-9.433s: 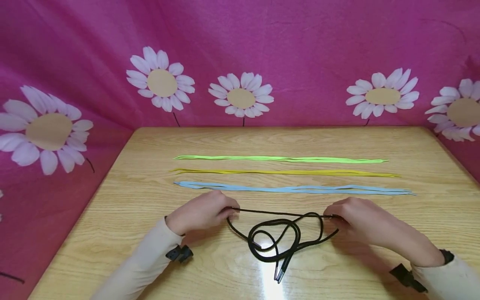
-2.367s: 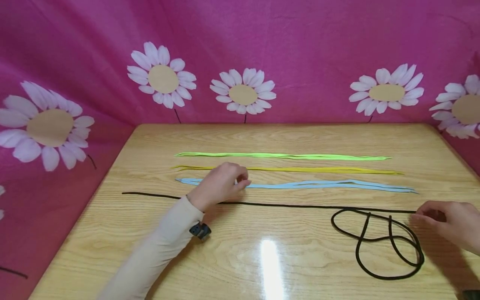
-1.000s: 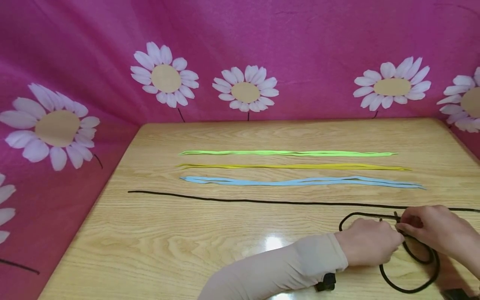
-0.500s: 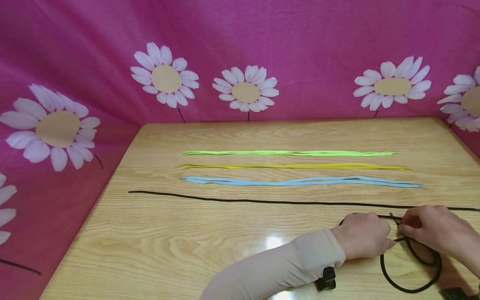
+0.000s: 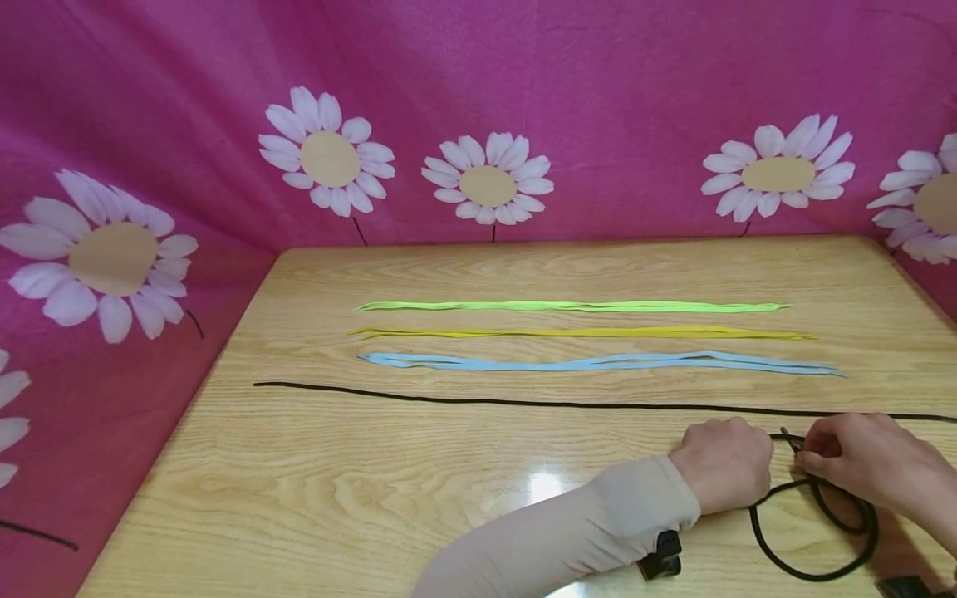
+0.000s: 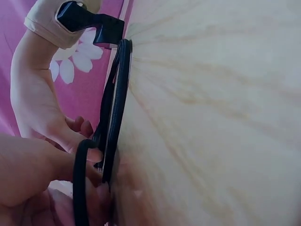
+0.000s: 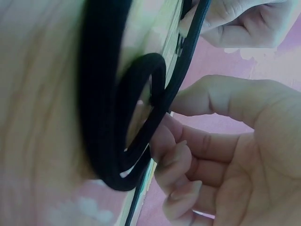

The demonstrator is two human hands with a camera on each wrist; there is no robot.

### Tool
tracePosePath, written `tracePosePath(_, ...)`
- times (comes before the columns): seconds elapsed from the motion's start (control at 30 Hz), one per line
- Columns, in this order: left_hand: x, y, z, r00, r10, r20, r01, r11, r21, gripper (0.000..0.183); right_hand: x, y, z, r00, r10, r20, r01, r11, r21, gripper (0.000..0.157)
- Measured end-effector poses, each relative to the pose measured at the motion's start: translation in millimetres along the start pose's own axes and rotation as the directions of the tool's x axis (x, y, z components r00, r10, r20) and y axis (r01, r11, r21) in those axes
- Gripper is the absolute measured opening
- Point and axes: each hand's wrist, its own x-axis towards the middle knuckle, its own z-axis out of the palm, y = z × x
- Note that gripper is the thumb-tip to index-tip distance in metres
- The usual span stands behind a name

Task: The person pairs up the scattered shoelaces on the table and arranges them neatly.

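Observation:
At the table's right side, both hands work at a looped black shoelace. My right hand pinches it between thumb and index finger close to its metal-tipped end; the right wrist view shows its other fingers curled below the black cord. Just to the left, my left hand has its fingertips closed on the lace, its back hiding part of the loop in the head view. A straight black shoelace length runs across the table behind both hands and past the right edge of view.
Further back, a blue shoelace pair, a yellow shoelace pair and a neon green shoelace pair lie in parallel rows on the wooden table. A pink flowered cloth hangs around the table.
The black bundle, earlier held at the centre, now has one length laid straight before the blue pair. The left hand has crossed to the loop at right and most recently shifted slightly along it.

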Motion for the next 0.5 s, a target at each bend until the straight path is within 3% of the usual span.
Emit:
tracePosePath(0.2,-0.7,0.2,-2.3,1.000,-0.030,0.006,0.030,0.999,0.010,0.035,3.8,9.1,2.5,1.000,-0.002,0.011,0.002,1.000,-0.001,0.018)
tracePosePath(0.4,-2.1,-3.3,-4.1,1.000,-0.003,-0.010,0.003,1.000,0.014,0.032,0.4,7.0,1.4,0.999,0.009,0.036,-0.009,1.000,0.007,0.026)
tracePosePath(0.5,-3.7,-9.5,-3.7,1.000,0.030,0.004,-0.029,1.000,-0.010,0.032,-1.5,5.7,1.3,1.000,-0.004,0.023,0.004,1.000,0.009,0.021)
